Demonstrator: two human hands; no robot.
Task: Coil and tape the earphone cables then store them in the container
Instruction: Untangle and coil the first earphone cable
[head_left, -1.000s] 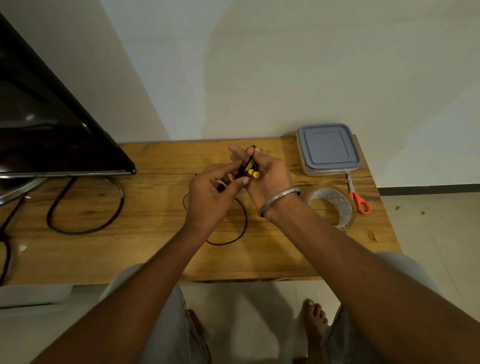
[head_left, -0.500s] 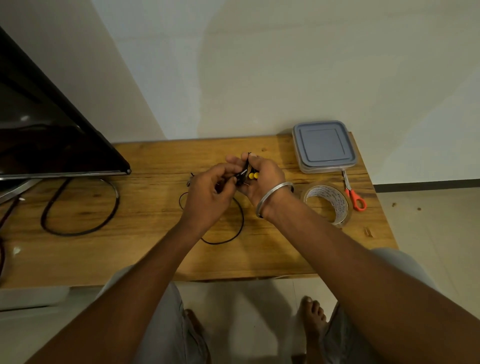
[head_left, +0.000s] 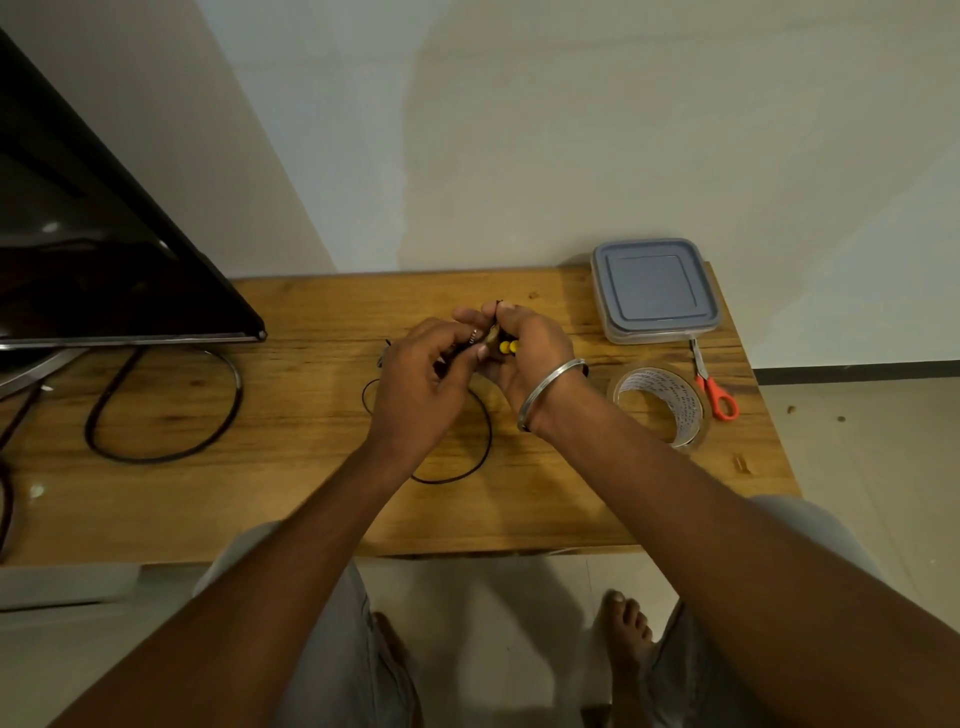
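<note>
Single head view, looking forward and down, close over the tabletop (head_left: 311, 499) against the wall (head_left: 571, 130).

Grainy wooden table (head_left: 291, 467), matt plastic container (head_left: 655, 288), glossy tape (head_left: 670, 402).

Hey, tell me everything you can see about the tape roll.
The tape roll is a wide ring of clear, glossy tape on a white core with dark print inside. It lies flat on the wooden table, near its right end, on the near side of the container and just left of the scissors; whether they touch is unclear. The right forearm passes by its left edge. Nothing holds it: the left hand and right hand grip the earphones.
</note>
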